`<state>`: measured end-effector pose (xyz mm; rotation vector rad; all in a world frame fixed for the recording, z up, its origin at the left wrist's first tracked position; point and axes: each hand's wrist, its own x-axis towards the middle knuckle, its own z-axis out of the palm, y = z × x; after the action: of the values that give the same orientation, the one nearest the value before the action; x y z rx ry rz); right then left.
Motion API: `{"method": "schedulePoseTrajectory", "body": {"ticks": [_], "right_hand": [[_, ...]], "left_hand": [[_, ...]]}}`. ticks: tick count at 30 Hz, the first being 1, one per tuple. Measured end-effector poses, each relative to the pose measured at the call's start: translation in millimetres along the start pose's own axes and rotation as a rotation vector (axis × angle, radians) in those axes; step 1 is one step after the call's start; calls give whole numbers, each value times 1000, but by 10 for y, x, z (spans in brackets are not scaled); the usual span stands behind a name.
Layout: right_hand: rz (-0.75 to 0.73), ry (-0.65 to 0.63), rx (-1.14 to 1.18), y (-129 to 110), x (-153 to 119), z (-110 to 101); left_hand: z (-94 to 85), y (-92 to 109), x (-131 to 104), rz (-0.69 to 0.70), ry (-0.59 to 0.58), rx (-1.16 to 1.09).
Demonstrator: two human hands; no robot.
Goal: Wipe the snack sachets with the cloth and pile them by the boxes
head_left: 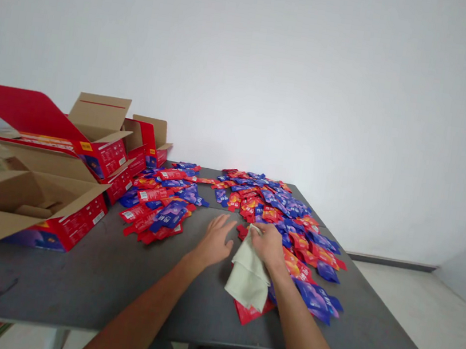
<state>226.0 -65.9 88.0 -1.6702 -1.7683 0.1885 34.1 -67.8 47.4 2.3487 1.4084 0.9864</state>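
Folded pale cloth (pixel 248 275) hangs from my right hand (pixel 267 244), whose fingers are closed on its upper edge. Beneath and beside the cloth lie red and blue printed packets (pixel 315 298), spread in a long pile on the right side of the table. My left hand (pixel 215 241) is over the middle of the table, fingers apart and holding nothing, a little left of the cloth. Another heap of red and blue packets (pixel 169 214) lies to the left of that hand.
Open red cardboard boxes (pixel 83 223) with raised flaps stand along the left side of the dark grey table (pixel 125 292). More open boxes (pixel 157 143) are behind them. A pale wall rises beyond the table's far edge.
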Motion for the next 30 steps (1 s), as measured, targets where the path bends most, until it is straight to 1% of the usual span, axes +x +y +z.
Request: {"method": "schedulePoseTrajectory", "body": {"ticks": [3,7,12,14,16,17,18,20,22,24,26,30], "right_hand": [[34,84,-96,202,-199,-128],[37,156,-124,441,-488,-266],[-2,273,-54,714,-805,-480],[-49,277,-11,828,-920,-569],[-72,253,5,942,-1029,-634],[-60,236,-7,996,-1077,-652],[-19,230,-36,1046,-1119,-660],[96,230,-142,1126,-1174,-642],[215,228,-220,1170,-1179,-590],[299,177,-244,1176,-1135,-522],[316,100,-235,1151,-1058,-453],[267,2,-243,1056,-900,-332]], "left_hand": [[89,332,-117,75,-134,-27],[257,701,-272,101,-285,-39],[495,1026,-440,114,-390,-40],[587,1126,-495,104,-416,-30],[669,1202,-535,87,-428,-8],[704,1229,-547,79,-427,10],[734,1247,-553,73,-422,31],[778,1259,-548,66,-411,70],[800,1238,-527,64,-406,96],[806,1191,-498,61,-415,106],[799,1124,-471,59,-417,108],[764,963,-430,57,-397,108]]}}
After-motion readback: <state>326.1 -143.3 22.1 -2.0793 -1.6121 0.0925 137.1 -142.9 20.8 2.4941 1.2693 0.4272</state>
